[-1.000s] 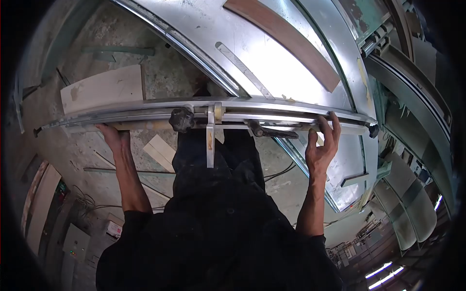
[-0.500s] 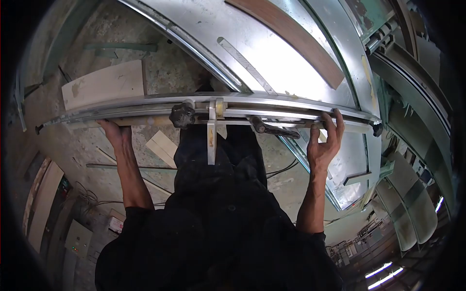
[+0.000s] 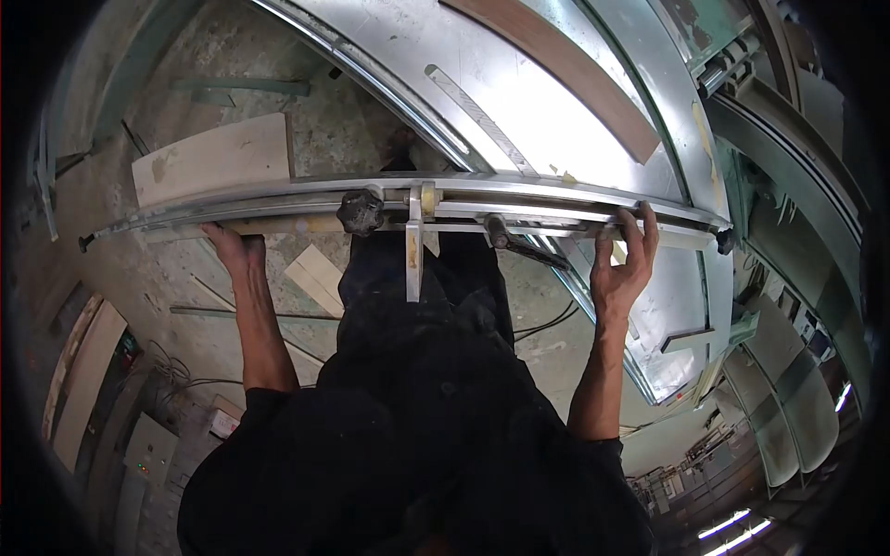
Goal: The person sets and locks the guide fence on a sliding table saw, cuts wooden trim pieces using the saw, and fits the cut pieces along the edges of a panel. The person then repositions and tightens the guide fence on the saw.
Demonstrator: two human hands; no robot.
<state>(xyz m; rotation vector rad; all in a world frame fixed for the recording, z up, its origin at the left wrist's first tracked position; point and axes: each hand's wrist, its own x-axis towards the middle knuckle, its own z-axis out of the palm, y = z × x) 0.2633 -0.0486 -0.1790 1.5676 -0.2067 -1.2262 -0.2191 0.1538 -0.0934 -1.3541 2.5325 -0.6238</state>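
A long metal rail (image 3: 306,196) runs crosswise in front of my body, with a black star knob (image 3: 361,212), a metal stop arm (image 3: 413,259) and a black lever (image 3: 528,246) on it. My left hand (image 3: 238,251) grips the rail's near side at the left, its fingers partly hidden beneath. Near the right end my right hand (image 3: 626,255) holds the rail, thumb below and fingertips curled on its near edge. The rail's right part lies over a shiny metal table (image 3: 519,93).
A curved brown board (image 3: 565,69) and a slotted strip lie on the table. A pale wooden panel (image 3: 218,159) stands left beyond the rail. Cables (image 3: 176,371) and a control box (image 3: 148,449) are at lower left. Green machine parts (image 3: 732,185) stand at the right.
The view has shifted slightly, so the rail and both hands appear a little further right and higher. The lever hangs at a steeper slant. Both hands keep their hold.
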